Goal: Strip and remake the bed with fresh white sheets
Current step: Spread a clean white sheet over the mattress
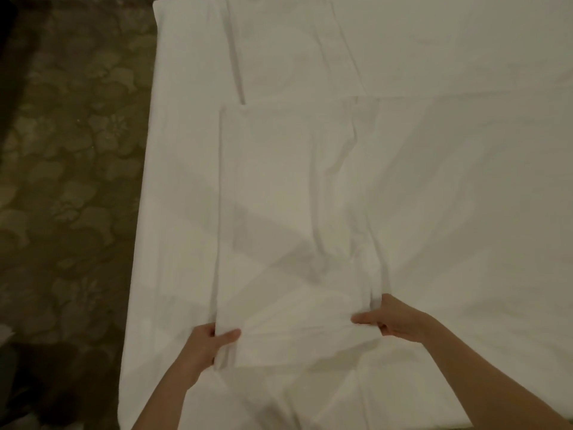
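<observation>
Sheet (297, 212) — a folded white strip — lies along the bed (465, 181) through the middle of the frame, its near end pinched at each corner by the left hand (206, 342) and right hand (397, 321), thumbs on top. A second folded piece (294, 48) sits at top centre. Pulling unevenly could skew the strip toward the carpet (68, 181) at left — or drag creases into the cover beneath.

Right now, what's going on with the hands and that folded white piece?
Left hand and right hand each pinch the folded white cloth's near corners. Cloth flat on sheeted bed. Nothing in the way.
</observation>
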Demonstrator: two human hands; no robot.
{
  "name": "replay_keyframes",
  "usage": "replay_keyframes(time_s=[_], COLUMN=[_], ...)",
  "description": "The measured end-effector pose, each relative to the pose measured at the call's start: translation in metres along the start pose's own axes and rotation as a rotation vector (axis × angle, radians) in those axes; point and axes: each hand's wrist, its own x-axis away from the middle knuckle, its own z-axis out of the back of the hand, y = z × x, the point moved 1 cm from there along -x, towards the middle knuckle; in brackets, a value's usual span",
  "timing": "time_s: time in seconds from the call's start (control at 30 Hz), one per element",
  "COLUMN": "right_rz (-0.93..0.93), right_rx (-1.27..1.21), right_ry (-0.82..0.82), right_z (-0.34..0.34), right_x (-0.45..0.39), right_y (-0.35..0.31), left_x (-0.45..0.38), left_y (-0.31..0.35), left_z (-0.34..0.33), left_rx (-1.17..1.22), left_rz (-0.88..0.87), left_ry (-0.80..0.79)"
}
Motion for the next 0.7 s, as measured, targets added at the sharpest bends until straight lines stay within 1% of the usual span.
replay_keyframes(time_s=[0.07, 0.23, 0.3, 0.37, 0.43, 0.47, 0.6, 0.7], right_rz=[0.006, -0.006, -0.016, -0.032, -0.025, -0.001, 0.178, 0.22], right_rx=[-0.009, 0.061, 0.108, 0.135, 0.104, 0.053, -0.195, -0.229], right_ry=[-0.005, 0.073, 0.097, 0.093, 0.099, 0.13, 0.367, 0.454], right_z=[0.002, -0.005, -0.005, -0.005, -0.004, -0.002, 0.002, 0.002], right_x=[0.002, -0.008, -0.011, -0.011, -0.01, -0.01, -0.018, -0.028], right_y=[0.001, 0.009, 0.008, 0.006, 0.002, -0.001, -0.034, -0.062], left_x=[0.0, -0.011, -0.015, -0.018, -0.021, -0.023, -0.035, -0.049], left_y=[-0.002, -0.003, 0.001, 0.007, 0.015, 0.02, 0.042, 0.062], left_z=[0.002, 0.002, 0.001, -0.001, -0.002, -0.003, -0.001, -0.001], left_rx=[0.009, -0.045, -0.028, 0.006, 0.025, 0.036, 0.079, 0.057], left_rz=[0.002, 0.031, 0.033, 0.007, -0.042, -0.061, -0.098, -0.128], left_ry=[-0.014, 0.002, 0.013, 0.053, 0.12, 0.145, 0.191, 0.217])
